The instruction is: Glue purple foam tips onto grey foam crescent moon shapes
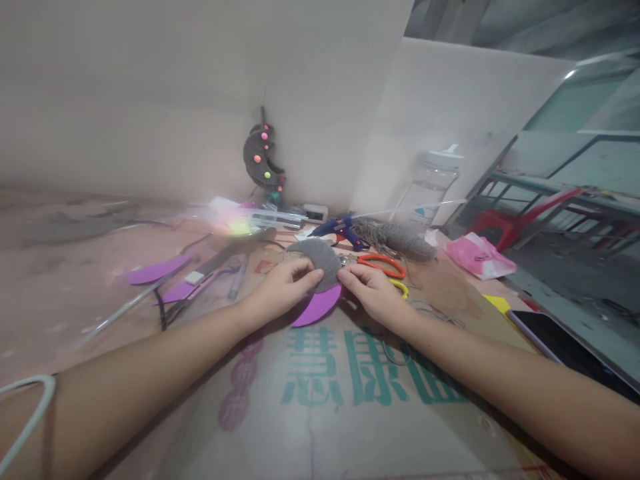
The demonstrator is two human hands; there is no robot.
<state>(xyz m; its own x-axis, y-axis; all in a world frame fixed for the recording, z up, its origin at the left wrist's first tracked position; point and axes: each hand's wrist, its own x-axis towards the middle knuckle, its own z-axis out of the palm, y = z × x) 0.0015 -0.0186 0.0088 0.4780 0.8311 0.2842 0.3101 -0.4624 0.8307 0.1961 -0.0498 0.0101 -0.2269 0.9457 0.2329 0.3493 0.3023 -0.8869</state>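
Note:
Between my two hands is a crescent shape [323,257], its upper part wrapped in grey yarn and its lower part bare purple [317,309]. My left hand [285,285] pinches it at the left edge with thumb and fingers. On the right edge my right hand [373,292] grips it the same way, fingertips partly hidden behind it. Just beyond my right hand lie scissors or pliers with orange handles [385,265], and a yellow handle [401,288] shows next to them. A ball of grey yarn [400,239] lies behind these.
Cardboard with green characters [320,367] lies under my hands. A blue glue gun [340,230], clear bottle [430,183] and pink packet [480,255] stand or lie behind. A decorated grey crescent [257,160] is at the wall. Purple pieces [159,269] lie left, a phone [570,347] right.

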